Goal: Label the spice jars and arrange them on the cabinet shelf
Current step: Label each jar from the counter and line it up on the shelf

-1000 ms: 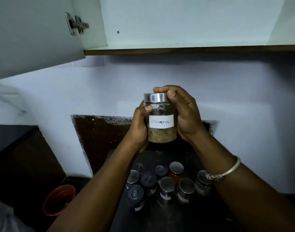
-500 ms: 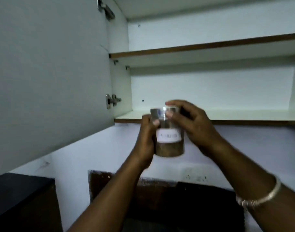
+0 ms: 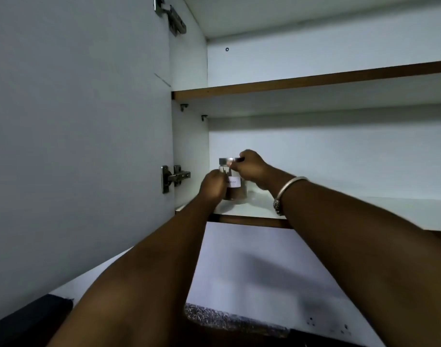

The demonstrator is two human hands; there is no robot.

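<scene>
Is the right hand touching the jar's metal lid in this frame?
Touching. The head view shows the right hand with its fingers wrapped over the right edge of the jar's metal lid, no gap visible.

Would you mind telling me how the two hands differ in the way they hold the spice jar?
The left hand wraps the glass side of the spice jar, while the right hand grips at the metal lid. The right wrist wears a silver bangle; the left is bare. Both hold the jar over the lower shelf.
</scene>
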